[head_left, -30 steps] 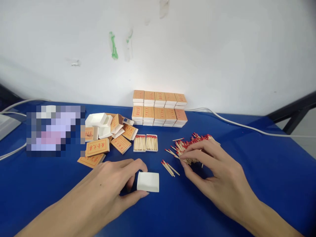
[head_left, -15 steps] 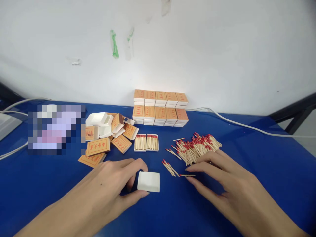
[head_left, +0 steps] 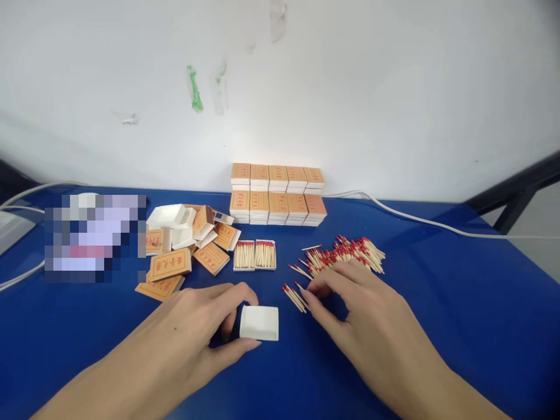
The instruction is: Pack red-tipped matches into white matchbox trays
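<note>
My left hand (head_left: 205, 321) grips a small white matchbox tray (head_left: 259, 322) on the blue table, thumb below it and fingers curled at its left edge. My right hand (head_left: 354, 303) lies over the near side of a heap of red-tipped matches (head_left: 345, 255), fingers bent down onto the sticks. A few loose matches (head_left: 293, 296) lie between the tray and my right fingertips. Two filled trays of matches (head_left: 255, 255) sit side by side just behind.
Stacked orange matchboxes (head_left: 277, 195) stand in two rows against the white wall. Loose orange sleeves and empty white trays (head_left: 184, 245) are scattered at the left. A white cable (head_left: 415, 219) runs along the back right. A blurred patch covers something at far left.
My right hand drew back from the heap with one match, then moved forward and left to the loose matches by the heap. The left hand kept its hold on the tray.
</note>
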Tool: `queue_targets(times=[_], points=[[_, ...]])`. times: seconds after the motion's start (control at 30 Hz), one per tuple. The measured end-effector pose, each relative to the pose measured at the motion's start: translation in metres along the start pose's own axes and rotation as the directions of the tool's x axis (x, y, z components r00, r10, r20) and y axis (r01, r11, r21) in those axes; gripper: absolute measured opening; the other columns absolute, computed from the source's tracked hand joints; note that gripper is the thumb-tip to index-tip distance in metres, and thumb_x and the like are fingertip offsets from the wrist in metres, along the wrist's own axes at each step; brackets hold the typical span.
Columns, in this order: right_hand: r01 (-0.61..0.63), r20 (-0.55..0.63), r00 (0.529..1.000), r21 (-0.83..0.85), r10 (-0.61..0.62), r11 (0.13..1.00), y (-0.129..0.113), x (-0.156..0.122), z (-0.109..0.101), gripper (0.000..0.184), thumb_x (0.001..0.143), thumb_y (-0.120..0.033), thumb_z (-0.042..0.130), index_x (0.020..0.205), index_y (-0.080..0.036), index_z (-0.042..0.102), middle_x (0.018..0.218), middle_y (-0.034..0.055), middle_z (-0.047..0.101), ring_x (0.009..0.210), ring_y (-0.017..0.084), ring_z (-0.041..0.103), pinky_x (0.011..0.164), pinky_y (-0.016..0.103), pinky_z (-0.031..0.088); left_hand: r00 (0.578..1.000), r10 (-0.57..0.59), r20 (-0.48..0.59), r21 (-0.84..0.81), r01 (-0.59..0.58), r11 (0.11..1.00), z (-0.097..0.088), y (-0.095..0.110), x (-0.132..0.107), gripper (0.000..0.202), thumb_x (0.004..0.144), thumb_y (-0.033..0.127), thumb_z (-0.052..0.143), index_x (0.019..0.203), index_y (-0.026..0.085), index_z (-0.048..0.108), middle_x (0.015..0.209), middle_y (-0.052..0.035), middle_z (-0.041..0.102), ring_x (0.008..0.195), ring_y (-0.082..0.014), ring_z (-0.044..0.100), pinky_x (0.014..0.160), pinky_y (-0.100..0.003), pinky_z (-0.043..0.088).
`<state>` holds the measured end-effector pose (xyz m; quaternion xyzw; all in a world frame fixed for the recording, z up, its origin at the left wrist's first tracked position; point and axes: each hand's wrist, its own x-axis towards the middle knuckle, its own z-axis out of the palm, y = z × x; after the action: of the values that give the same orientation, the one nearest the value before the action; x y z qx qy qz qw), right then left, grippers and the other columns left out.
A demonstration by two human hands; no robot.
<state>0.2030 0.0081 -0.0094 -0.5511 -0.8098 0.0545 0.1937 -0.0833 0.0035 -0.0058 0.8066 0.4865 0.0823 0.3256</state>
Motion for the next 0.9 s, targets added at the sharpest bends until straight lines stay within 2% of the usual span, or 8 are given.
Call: queue_targets(times=[0.13,0.4,0.67,0.77,0.9], points=[[-0.015,0.019,1.0,0.056,0.014,0.998,-0.001,-0.004,0.001,0.013,0.103,-0.025,0.069,0.09,-0.026,0.07,0.093,0.0027,0.073,0.078,0.022,0.072,0.06,0.033,0.053,1.0,0.012,-0.009,-0.005,-0.012,1.0,-0.002,0.003,0.001,0.007,0.105,0.036,0.071,0.11,0.031,0.068,0.078,0.0082,0.063,0.06,-0.0114,0.056,0.055,-0.028,0.034],[-0.02,0.02,1.0,0.061,0.019,0.998,0.001,0.001,0.004,0.014,0.099,-0.019,0.072,0.088,-0.026,0.073,0.088,0.0009,0.073,0.079,0.023,0.071,0.065,0.036,0.054,1.0,-0.017,0.016,-0.004,0.017,1.0,-0.002,0.002,0.0,0.008,0.106,0.038,0.071,0.112,0.033,0.066,0.081,0.0085,0.062,0.064,-0.0116,0.058,0.057,-0.028,0.034],[-0.057,0.073,0.996,0.118,0.049,0.991,-0.005,0.008,0.005,0.022,0.105,-0.027,0.071,0.083,-0.025,0.072,0.088,0.0012,0.073,0.08,0.022,0.071,0.069,0.037,0.054,1.0,-0.01,0.006,0.006,0.01,1.0,-0.003,0.003,-0.001,0.008,0.106,0.036,0.069,0.113,0.034,0.066,0.079,0.0091,0.061,0.063,-0.0117,0.057,0.057,-0.027,0.035],[-0.069,0.087,0.995,0.133,0.058,0.989,-0.006,0.008,0.004,0.022,0.107,-0.027,0.07,0.085,-0.026,0.074,0.088,0.0001,0.072,0.078,0.021,0.07,0.068,0.037,0.053,1.0,-0.012,0.01,0.001,0.012,1.0,-0.002,0.003,-0.001,0.009,0.105,0.035,0.071,0.112,0.033,0.066,0.08,0.0089,0.062,0.063,-0.0115,0.057,0.057,-0.027,0.035],[-0.086,0.091,0.993,0.111,0.076,0.99,-0.004,0.01,-0.005,0.018,0.105,-0.028,0.072,0.087,-0.028,0.075,0.092,-0.0001,0.075,0.084,0.022,0.072,0.068,0.036,0.052,1.0,-0.005,-0.002,0.0,0.005,1.0,-0.002,0.002,-0.002,0.009,0.105,0.035,0.072,0.111,0.033,0.065,0.08,0.0093,0.062,0.063,-0.0107,0.057,0.056,-0.027,0.033]])
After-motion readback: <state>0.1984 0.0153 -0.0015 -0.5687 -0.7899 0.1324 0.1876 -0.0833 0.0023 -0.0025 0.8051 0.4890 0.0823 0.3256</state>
